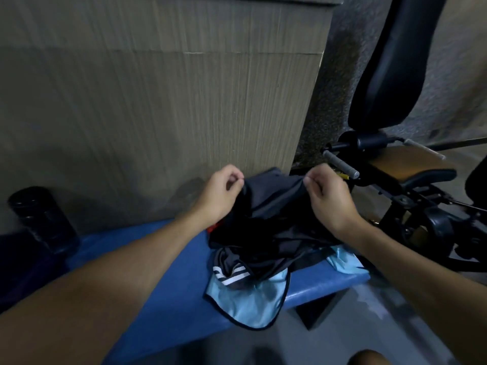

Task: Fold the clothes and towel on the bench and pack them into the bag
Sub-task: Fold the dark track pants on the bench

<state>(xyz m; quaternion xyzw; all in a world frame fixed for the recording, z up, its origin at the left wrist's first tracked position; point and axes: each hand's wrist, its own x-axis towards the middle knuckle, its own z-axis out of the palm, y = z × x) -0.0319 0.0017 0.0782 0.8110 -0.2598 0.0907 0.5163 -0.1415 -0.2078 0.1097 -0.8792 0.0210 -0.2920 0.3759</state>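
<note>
dark navy thin-fabric garment (274, 204) held up by its top edge between two hands

left hand (220, 192) and right hand (330, 196) each pinch that edge between thumb and curled fingers, level with one another and set apart, so the held edge runs left to right across the view; the cloth hangs from the grips down toward the person, its lower part bunched on the blue padded bench (184, 259) — on top of a dark garment with white stripes (232, 272) and a pale blue cloth with dark trim (250, 299) that droops over the bench's near edge. neither hand is nearer; the fold likely turns on that slack length lying below the grip — no bag can be made out for certain
</note>
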